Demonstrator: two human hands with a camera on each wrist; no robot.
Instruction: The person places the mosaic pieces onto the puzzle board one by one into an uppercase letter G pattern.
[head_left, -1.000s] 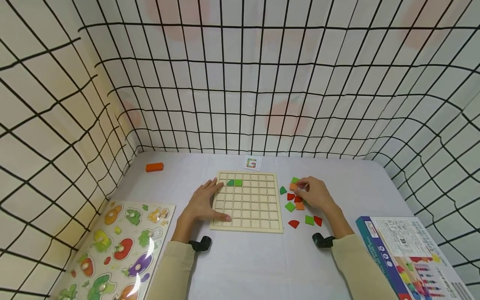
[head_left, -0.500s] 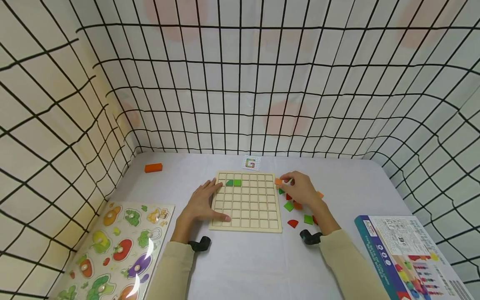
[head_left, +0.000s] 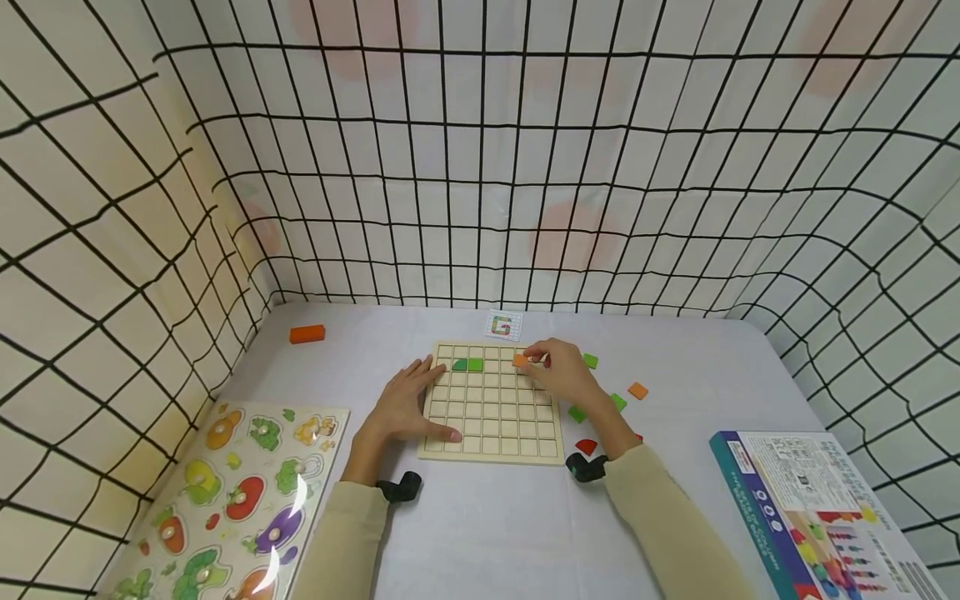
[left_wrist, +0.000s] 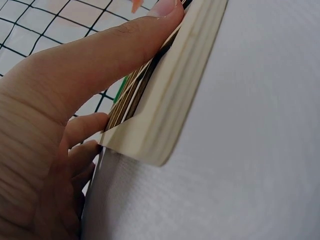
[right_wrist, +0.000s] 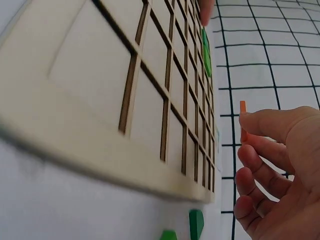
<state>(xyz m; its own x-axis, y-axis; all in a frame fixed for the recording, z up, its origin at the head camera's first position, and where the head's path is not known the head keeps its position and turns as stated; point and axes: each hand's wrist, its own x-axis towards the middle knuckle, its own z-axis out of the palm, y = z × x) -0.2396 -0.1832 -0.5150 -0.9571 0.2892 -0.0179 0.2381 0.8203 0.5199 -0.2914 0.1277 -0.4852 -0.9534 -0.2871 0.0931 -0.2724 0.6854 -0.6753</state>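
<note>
The orange square tile (head_left: 520,361), held above the upper right part of the wooden grid board (head_left: 495,461), could catch on a ridge (right_wrist: 129,95) and sit tilted if lowered out of line with a cell (right_wrist: 97,65); too light a press from the left hand (head_left: 405,406) might let the board slide. The right hand (head_left: 566,372) pinches the tile narrowly between thumb and finger, while the left spreads wide across the board's left edge.
</note>
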